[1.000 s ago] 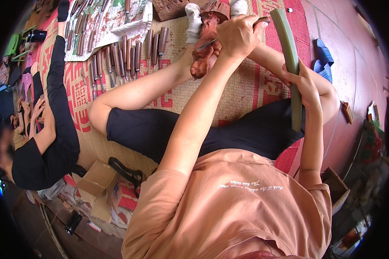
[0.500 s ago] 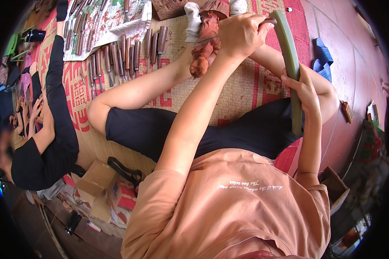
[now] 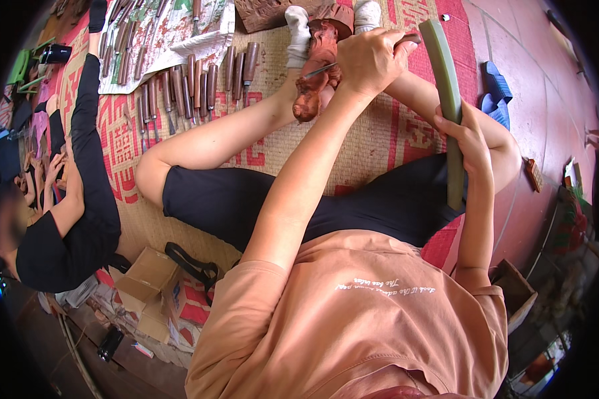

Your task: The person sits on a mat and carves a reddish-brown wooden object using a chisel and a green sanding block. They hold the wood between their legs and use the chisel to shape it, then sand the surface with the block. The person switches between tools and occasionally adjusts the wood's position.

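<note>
Gripping a chisel (image 3: 339,66) in my left hand (image 3: 373,63), I have my fingers curled tight around its handle, so only the thin metal blade shows, slanting down-left onto the reddish wooden figure (image 3: 318,66). The handle's far end peeks out past my knuckles. The figure lies lengthwise between my feet in white socks (image 3: 301,33) on the woven mat (image 3: 373,143); its upper part is cut off near the top edge of the view and partly covered by my hand, so I cannot make out the carving's details.

My right hand (image 3: 469,143) is wrapped around the lower half of a long green stick (image 3: 446,86), fingers closed; it stands nearly upright, its bottom end hidden behind my wrist and thigh.

Left of the figure, a row of wooden-handled chisels (image 3: 193,83) lies on the mat beside a printed cloth (image 3: 173,30). At the left edge another person in a black sleeve (image 3: 90,153) sits, hands close together, what they hold too small to tell. A cardboard box (image 3: 146,282) sits by my hip.
</note>
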### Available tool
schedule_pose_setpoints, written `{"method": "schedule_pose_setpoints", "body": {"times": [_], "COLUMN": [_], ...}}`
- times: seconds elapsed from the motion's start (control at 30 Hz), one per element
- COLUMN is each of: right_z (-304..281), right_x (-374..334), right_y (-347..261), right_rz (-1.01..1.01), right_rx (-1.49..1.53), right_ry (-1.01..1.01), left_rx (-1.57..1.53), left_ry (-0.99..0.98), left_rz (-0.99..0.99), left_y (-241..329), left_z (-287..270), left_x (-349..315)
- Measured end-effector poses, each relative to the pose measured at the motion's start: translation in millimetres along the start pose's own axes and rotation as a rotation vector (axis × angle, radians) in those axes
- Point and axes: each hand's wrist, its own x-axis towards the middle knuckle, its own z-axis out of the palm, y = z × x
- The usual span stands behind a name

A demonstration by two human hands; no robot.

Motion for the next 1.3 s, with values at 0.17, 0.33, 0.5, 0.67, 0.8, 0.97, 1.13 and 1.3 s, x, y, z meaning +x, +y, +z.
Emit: {"method": "schedule_pose_setpoints", "body": {"times": [0.17, 0.33, 0.5, 0.67, 0.8, 0.97, 1.13, 1.3], "right_z": [3, 2, 4, 8, 7, 5, 6, 2], "right_x": [-4, -5, -12, -14, -13, -11, -14, -18], "right_y": [-3, 1, -6, 2, 1, -1, 3, 0], "right_rz": [0.041, 0.007, -0.047, -0.028, -0.029, -0.030, -0.047, -0.012], "right_rx": [0.005, -0.025, -0.006, 0.006, 0.005, 0.013, -0.007, -0.044], "right_ry": [0.000, 0.032, 0.067, 0.080, 0.035, 0.021, 0.064, 0.053], "left_rx": [0.010, -0.033, -0.013, -0.064, -0.070, -0.084, -0.142, -0.153], "left_ry": [-0.023, 0.051, -0.030, 0.028, 0.007, -0.010, 0.007, -0.011], "left_rz": [-0.009, 0.011, 0.067, 0.048, 0.021, 0.010, -0.005, -0.032], "left_y": [-2, -2, 12, 3, 3, 4, 4, 6], "left_z": [-2, -3, -14, -2, -4, -8, -8, -10], "left_x": [-1, -1, 4, 0, -1, 0, -3, -2]}}
